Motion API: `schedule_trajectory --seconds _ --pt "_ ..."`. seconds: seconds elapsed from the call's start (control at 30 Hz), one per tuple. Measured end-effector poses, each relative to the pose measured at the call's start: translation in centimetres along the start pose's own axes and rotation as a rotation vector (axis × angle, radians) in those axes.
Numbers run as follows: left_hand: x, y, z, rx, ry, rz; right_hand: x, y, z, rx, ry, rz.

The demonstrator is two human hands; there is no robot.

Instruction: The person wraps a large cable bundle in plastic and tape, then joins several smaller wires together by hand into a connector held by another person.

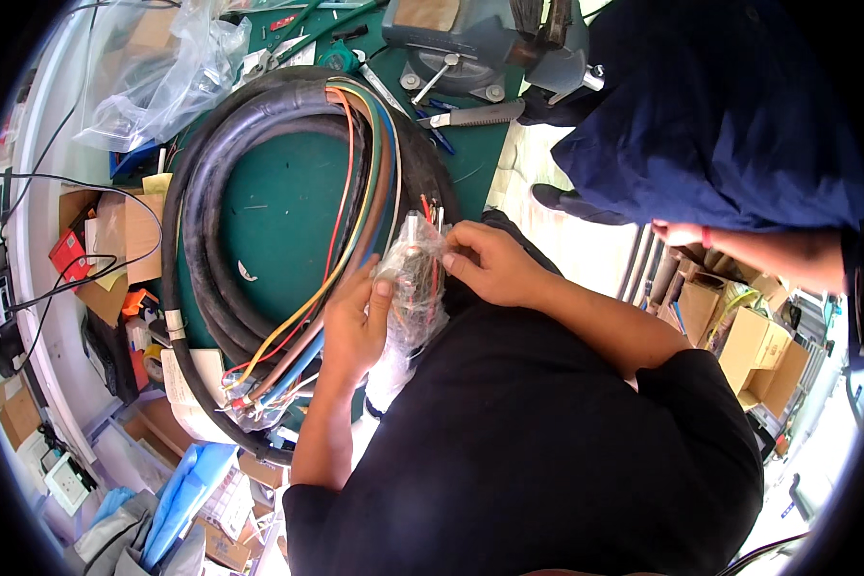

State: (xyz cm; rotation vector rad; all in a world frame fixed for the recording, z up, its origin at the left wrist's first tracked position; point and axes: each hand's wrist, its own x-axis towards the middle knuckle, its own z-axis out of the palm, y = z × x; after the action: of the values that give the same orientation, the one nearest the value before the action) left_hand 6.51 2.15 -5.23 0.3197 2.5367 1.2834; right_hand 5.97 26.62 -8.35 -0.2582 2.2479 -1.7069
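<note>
A clear plastic bag (415,312) hangs at the table's near edge, wrapped around wire ends. Red and white wire tips (428,209) stick out of its top. My left hand (357,312) pinches the bag's left side between thumb and fingers. From the right, my right hand (494,264) grips its upper edge with bent fingers. Beside them lies a thick black cable (197,211), coiled on the green table (283,187). Loose brown, blue, yellow-green and red wires (379,192) run from its stripped end, passing partly behind my left hand to a bundle of ends (254,408).
A bench vise (466,58) stands at the far edge, with a saw blade (475,115) and a green tape measure (338,58) nearby. Another person's arm (768,257) and dark blue clothing are at right. Cardboard boxes (763,355) stand below; clear plastic (168,86) lies far left.
</note>
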Motion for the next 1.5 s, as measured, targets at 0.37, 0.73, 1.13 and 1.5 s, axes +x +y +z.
schedule_trajectory --seconds 0.37,0.73,1.13,1.5 --pt "3.9 2.2 0.1 -0.181 0.015 -0.022 0.8 -2.2 0.4 0.133 0.02 -0.037" --pt "5.5 2.0 -0.4 -0.294 -0.057 -0.167 3.7 -4.2 0.9 0.016 0.048 0.004" --pt "4.8 -1.2 1.6 -0.902 0.025 -0.352 4.3 -4.5 0.6 0.02 -0.021 0.01" --pt "4.2 0.8 0.3 -0.626 -0.056 -0.216 3.4 -5.8 1.0 -0.669 -0.1 -0.341"
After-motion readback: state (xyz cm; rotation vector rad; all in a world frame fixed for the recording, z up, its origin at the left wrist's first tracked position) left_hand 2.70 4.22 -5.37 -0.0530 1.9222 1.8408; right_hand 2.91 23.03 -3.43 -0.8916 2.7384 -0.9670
